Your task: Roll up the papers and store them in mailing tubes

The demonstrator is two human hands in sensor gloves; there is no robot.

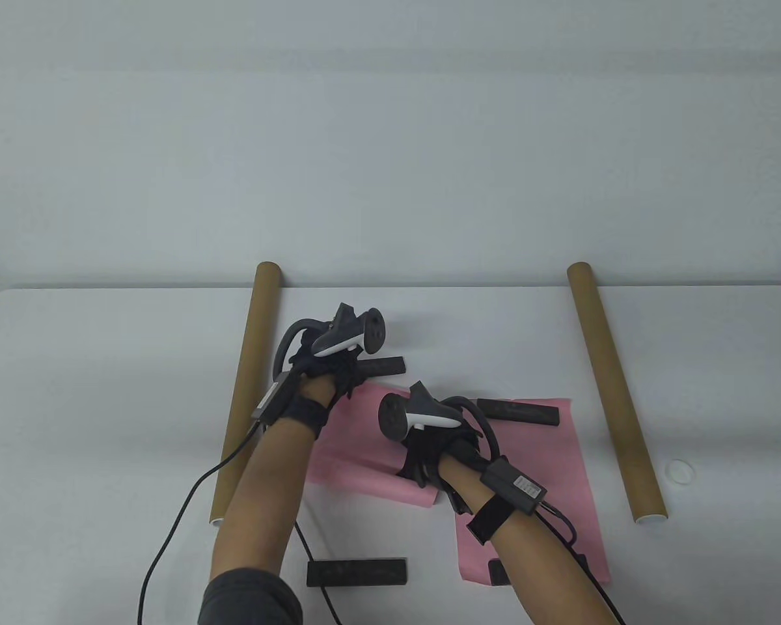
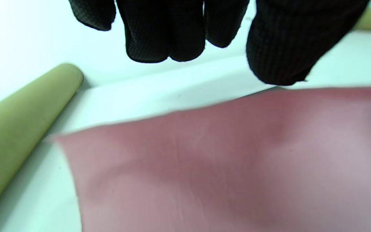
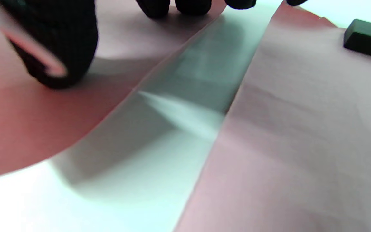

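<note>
- Both hands are working the left pink paper [image 1: 345, 456] at table centre: left hand [image 1: 328, 364] at its 12 o'clock edge, right hand [image 1: 429, 449] pinching its 3 o'clock edge; tubes [image 1: 244, 390] [image 1: 615, 390] lying outside.
- Left fingers [image 2: 163, 35] are hanging uncurled above the paper [image 2: 221, 167], grasping nothing.
- Right fingers [image 3: 60, 48] are gripping the lifted sheet [image 3: 27, 122].

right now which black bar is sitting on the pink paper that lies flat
The black bar at the flat pink sheet's far edge, beside the right hand; two others lie on bare table.

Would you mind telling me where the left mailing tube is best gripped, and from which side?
Grip the left mailing tube around its middle, coming from above on its left side. It lies flat, running front to back; the left hand and pink paper crowd its right side, so the outer side looks clearer.
</note>
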